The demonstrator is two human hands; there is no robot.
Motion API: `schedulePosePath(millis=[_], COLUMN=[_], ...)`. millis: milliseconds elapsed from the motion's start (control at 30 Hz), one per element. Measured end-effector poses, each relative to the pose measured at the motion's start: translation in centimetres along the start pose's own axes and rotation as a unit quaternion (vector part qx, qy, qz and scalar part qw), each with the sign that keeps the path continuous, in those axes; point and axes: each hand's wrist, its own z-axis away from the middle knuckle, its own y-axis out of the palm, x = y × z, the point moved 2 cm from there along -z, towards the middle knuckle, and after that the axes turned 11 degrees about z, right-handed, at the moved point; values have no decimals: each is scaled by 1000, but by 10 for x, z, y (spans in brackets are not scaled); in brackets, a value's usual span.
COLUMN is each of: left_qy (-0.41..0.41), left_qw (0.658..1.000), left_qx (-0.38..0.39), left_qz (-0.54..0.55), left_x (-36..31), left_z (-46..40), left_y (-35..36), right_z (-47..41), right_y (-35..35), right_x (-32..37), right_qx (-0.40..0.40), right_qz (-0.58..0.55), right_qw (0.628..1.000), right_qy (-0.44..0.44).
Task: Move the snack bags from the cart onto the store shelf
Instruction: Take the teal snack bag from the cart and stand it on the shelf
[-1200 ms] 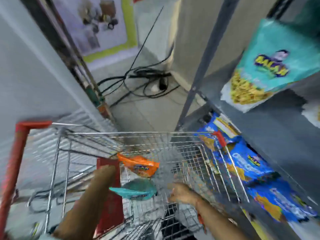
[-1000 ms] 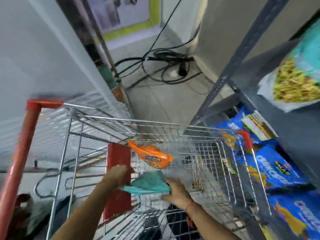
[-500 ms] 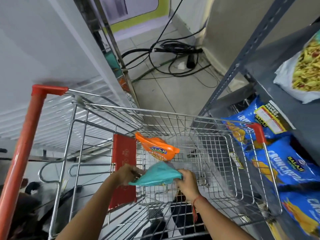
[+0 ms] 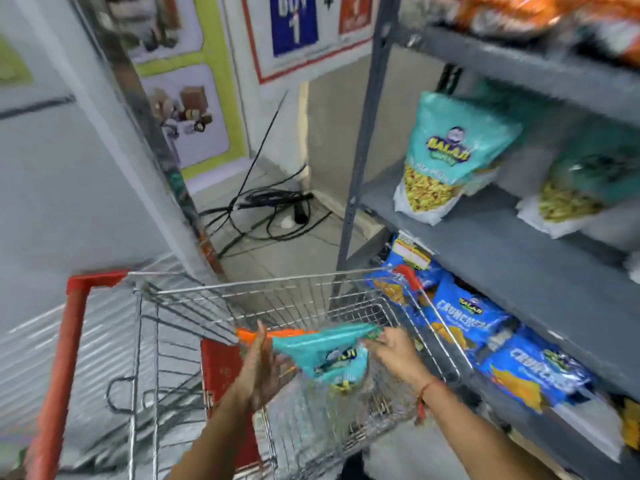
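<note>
A teal snack bag (image 4: 325,355) hangs above the wire cart (image 4: 287,282). My right hand (image 4: 391,351) pinches the bag's top right corner. My left hand (image 4: 263,368) is beside the bag's left end with fingers spread, and I cannot tell whether it touches the bag. An orange snack bag (image 4: 287,333) lies in the cart behind the teal one, mostly hidden. The grey store shelf (image 4: 512,247) stands to the right of the cart.
Teal bags (image 4: 446,157) stand on the middle shelf, blue bags (image 4: 474,323) lie on the lower one, orange bags (image 4: 526,8) above. The cart has a red handle (image 4: 65,344) on the left. Black cables (image 4: 270,209) coil on the floor ahead.
The teal bag has risen out of the cart basket, held by my right hand. My left hand has opened beside it. The view has tilted up toward the shelves.
</note>
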Motion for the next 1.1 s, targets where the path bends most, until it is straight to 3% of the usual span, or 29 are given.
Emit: schedulePosePath(millis=[200, 333, 533, 767, 1100], left_qy=[133, 233, 320, 348, 355], left_qw=[967, 933, 881, 844, 823], left_qx=[188, 200, 259, 328, 355], left_qz=[-112, -189, -231, -244, -265], left_x=[-17, -31, -56, -64, -51], left_z=[43, 72, 132, 197, 205], left_y=[118, 194, 328, 447, 485], right_z=[53, 95, 170, 235, 255], right_y=[-91, -149, -244, -326, -354], right_x=[72, 120, 177, 220, 213], right_qx=[-157, -233, -334, -412, -439], right_qz=[-102, -119, -102, -119, -133], right_qw=[981, 961, 923, 877, 862], right_qy=[-44, -88, -162, -217, -218])
